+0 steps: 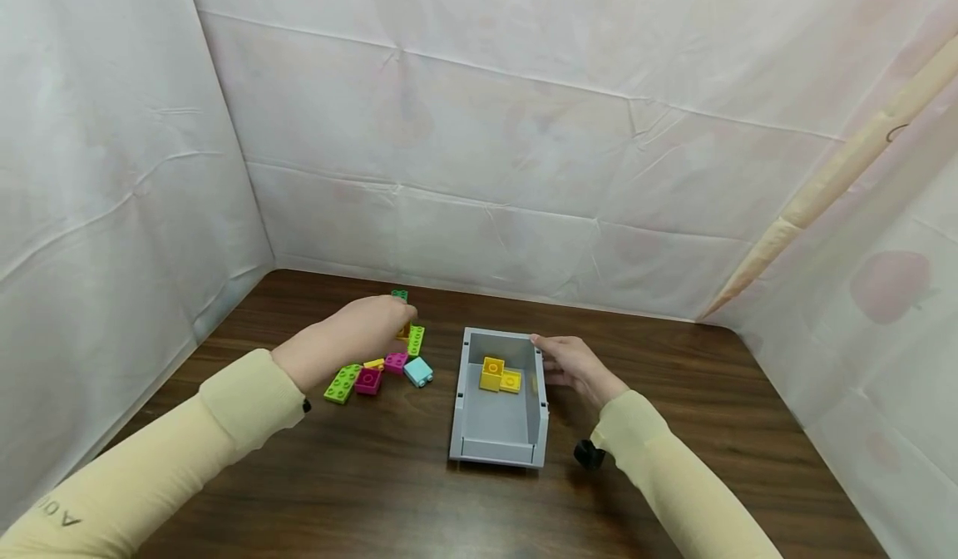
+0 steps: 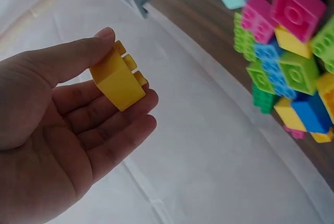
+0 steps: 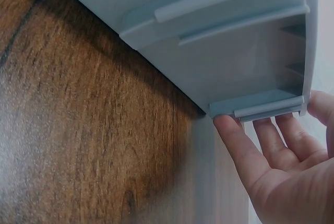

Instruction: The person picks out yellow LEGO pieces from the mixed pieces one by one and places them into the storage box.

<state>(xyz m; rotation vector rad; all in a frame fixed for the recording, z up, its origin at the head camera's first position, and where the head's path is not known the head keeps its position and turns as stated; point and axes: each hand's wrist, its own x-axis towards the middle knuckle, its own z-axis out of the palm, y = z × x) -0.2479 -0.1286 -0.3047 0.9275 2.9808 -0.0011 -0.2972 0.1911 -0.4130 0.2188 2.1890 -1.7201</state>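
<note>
Between thumb and fingers my left hand [image 1: 367, 328] pinches a yellow toy brick [image 2: 119, 82], its studs turned away from the palm in the left wrist view. That hand is above the pile of bricks, left of a grey open-topped box [image 1: 459, 413]. My right hand [image 1: 572, 363] holds the box at its far right corner, thumb at the rim and fingers against the outer side [image 3: 235, 62]. Inside the box lie a taller yellow brick [image 1: 491, 373] and a flatter yellow brick [image 1: 511, 382], side by side.
Loose bricks lie left of the box: a light blue one [image 1: 417, 371], magenta ones [image 1: 368, 381], lime ones [image 1: 343, 384] and several more partly behind my left hand. The dark wooden table [image 1: 359, 492] meets pale cloth walls [image 1: 479, 143] at the back and sides.
</note>
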